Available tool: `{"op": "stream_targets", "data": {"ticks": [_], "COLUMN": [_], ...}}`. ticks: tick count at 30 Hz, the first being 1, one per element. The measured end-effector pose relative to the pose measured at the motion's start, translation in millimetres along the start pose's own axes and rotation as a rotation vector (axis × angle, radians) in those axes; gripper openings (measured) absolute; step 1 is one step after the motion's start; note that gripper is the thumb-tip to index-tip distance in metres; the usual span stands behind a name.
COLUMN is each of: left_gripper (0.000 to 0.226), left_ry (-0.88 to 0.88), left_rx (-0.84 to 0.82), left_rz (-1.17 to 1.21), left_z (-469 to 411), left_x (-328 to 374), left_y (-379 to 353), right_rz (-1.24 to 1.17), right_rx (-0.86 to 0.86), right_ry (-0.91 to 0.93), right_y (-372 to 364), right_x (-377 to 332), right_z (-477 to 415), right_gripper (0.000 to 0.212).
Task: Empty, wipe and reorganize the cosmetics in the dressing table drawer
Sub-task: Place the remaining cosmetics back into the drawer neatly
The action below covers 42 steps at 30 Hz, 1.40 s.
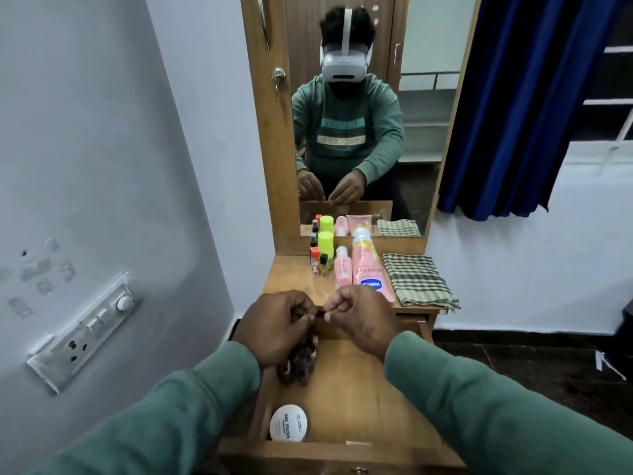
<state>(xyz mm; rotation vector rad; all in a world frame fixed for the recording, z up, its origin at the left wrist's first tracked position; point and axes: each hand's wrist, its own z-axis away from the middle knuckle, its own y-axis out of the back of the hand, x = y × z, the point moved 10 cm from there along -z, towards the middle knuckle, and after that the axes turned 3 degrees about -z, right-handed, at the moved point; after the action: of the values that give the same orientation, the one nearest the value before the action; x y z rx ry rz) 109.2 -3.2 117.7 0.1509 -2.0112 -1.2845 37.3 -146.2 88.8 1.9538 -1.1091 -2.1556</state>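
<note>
Nearest me, the white tin (288,424) sits in the front-left corner of the drawer (370,399), not yet lifted out. Beyond it a dark clutter (298,366) lies under my left grip (279,325). That grip and my right grip (356,317) are both curled, pinching one small dark piece (320,313) between them, probably to pull it free. Farther off, the bottles (325,255), tube (370,269) and folded cloth (418,279) stand on the surface (294,286), likely cleared there for wiping.

Open wooden drawer (359,389), white jar (288,424) inside — front-left
</note>
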Motion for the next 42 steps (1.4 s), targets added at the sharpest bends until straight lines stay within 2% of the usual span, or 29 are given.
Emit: {"op": "stream_targets", "data": {"ticks": [8,13,19,22,26,28,34,42], "left_gripper": [0.019,0.028,0.023,0.024,0.022,0.022,0.025,0.028], "left_ry": [0.117,0.180,0.109,0.092,0.033,0.017,-0.030,-0.129], "left_rx": [0.291,0.320,0.389,0.356,0.188,0.172,0.224,0.372], "left_rz": [0.117,0.172,0.205,0.166,0.105,0.054,0.025,0.017], "left_z": [-83.3,-118.1,-144.8,-163.1,-186.9,-191.2,-187.5,-155.5], "left_x": [-14.7,-38.4,-47.9,-50.5,-45.9,-42.5,-22.7,34.3], "left_y": [25.7,17.8,18.8,22.5,11.7,9.3,28.5,106.0], "right_rz": [0.157,0.272,0.451,0.511,0.505,0.460,0.307,0.206], "right_rx": [0.244,0.213,0.179,0.155,0.118,0.117,0.173,0.250], "right_ry": [0.122,0.167,0.236,0.235,0.214,0.209,0.235,0.347], "right_y": [66.4,56.0,33.2,27.8,23.8,25.5,41.9,85.3], "right_x": [-42.8,-49.0,-50.9,-49.3,-45.5,-42.5,-57.0,-129.2], "right_z": [-84.0,-132.9,-162.6,-172.8,-180.5,-182.7,-171.4,-126.1], "right_gripper": [0.012,0.018,0.035,0.037,0.027,0.024,0.026,0.026]}}
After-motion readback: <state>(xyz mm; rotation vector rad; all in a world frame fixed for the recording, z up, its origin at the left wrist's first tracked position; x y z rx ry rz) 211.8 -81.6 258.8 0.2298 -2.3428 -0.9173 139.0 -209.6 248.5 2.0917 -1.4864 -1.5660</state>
